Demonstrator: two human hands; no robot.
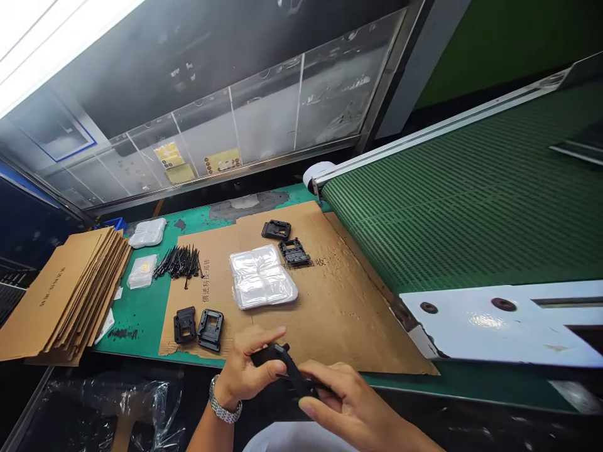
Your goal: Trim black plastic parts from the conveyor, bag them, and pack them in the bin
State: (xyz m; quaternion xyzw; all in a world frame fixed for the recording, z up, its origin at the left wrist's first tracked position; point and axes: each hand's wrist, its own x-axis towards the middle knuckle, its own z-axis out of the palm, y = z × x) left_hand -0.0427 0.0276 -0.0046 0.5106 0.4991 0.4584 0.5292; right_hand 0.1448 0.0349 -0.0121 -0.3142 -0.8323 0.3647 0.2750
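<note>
Two hands, the left hand point(247, 367) and the right hand point(348, 398), hold a black plastic bracket point(287, 370) in a closed grip, just above the near edge of the cardboard sheet point(339, 314) on the green desk point(134, 320), near two similar black brackets point(210, 329).

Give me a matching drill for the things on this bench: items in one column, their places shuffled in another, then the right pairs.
Items:
1. black part
2. cable ties
3. clear plastic pack
4. cardboard stack

Places:
A. middle of the cardboard sheet
B. between the left hand and right hand
C. overhanging the left edge of the table
D. left end of the sheet

Pairs: 1-B, 2-D, 3-A, 4-C
</note>
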